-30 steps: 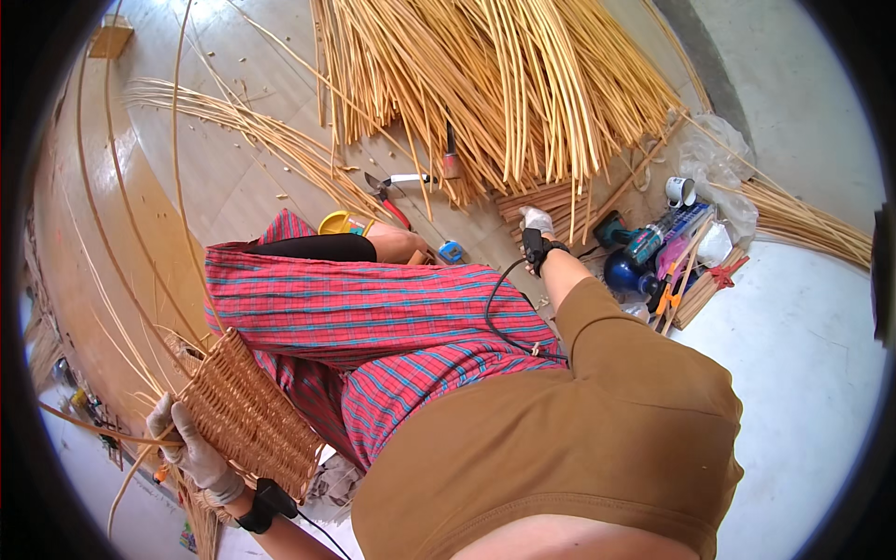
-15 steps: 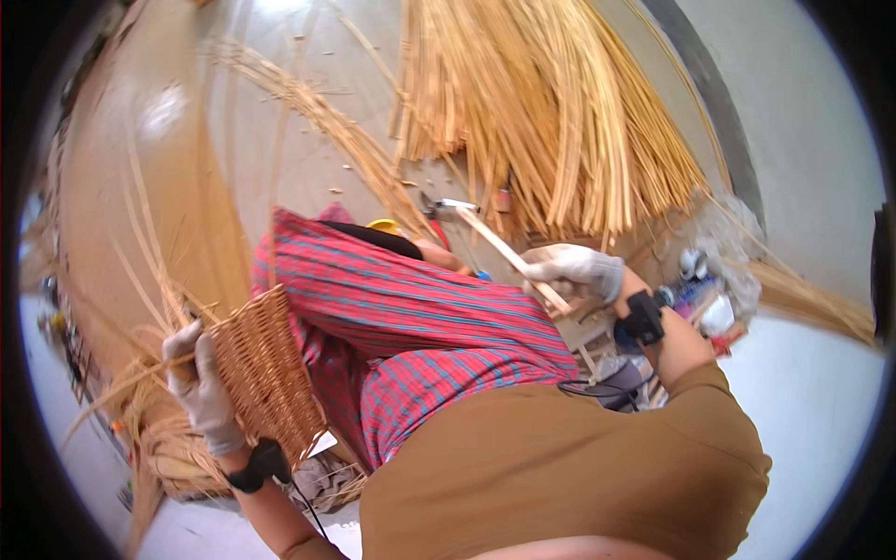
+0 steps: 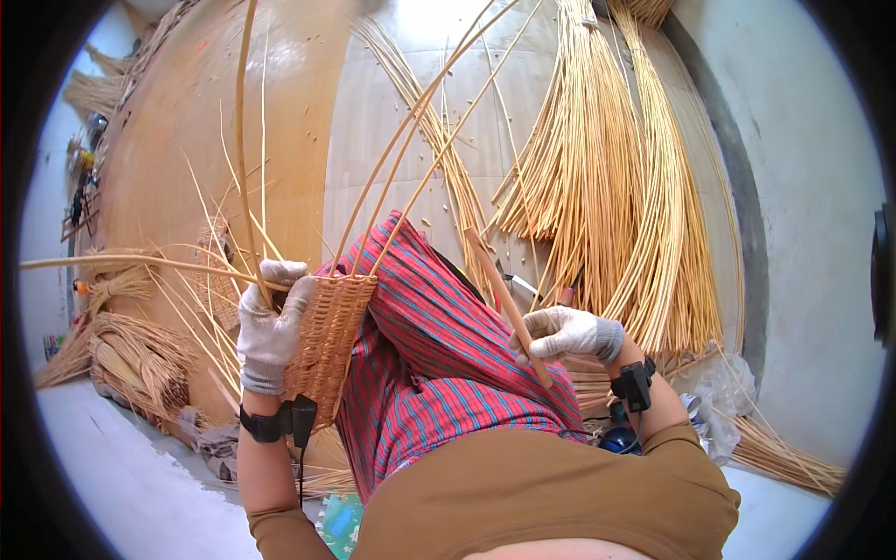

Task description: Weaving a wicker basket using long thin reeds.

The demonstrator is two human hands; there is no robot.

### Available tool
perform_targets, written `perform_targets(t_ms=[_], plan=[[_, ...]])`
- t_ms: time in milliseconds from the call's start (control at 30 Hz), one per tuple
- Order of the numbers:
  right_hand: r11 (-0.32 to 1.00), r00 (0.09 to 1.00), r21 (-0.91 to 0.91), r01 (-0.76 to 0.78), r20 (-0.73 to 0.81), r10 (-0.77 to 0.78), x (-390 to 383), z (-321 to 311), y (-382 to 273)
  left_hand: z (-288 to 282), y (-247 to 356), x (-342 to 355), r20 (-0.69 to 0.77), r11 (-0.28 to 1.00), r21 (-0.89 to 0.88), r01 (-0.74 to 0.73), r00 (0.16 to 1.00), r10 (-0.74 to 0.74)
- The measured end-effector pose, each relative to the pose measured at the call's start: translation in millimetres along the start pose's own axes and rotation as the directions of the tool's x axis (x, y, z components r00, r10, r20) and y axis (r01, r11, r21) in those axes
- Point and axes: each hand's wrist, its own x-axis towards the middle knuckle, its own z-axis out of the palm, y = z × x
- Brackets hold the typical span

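Observation:
My left hand, in a pale glove, grips the top left edge of a woven rattan basket piece, with fingers curled among long canes that rise and splay from it. At the centre right, my gloved right hand holds a straight wooden stick upright at a slant, over my red plaid garment.
Large bundles of rattan canes lie at the upper right, with loose canes across the floor. Coiled bundles and another woven piece are at the left. A white-handled tool and a blue round object lie near my right hand and arm.
My right hand has come back from the pile of sticks and tools holding a wooden stick. My left hand and the basket piece have moved toward the middle, and the view has shifted.

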Motion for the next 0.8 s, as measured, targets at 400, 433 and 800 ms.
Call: perform_targets(t_ms=[400, 433, 800], plan=[[0.994, 0.986, -0.111, 0.017, -0.166, -0.035, 6, 7, 4, 0, 3, 1, 0.010, 1.000, -0.020, 0.007, 1.000, -0.007], [0.990, 0.984, -0.136, 0.025, -0.174, -0.048, 7, 6, 5, 0, 3, 0, 0.008, 0.998, -0.035, 0.047, 0.999, -0.046], [0.985, 0.980, -0.156, 0.074, -0.171, -0.101, 14, 4, 13, 0, 7, 0, 0.022, 1.000, 0.001, 0.001, 1.000, -0.001]])
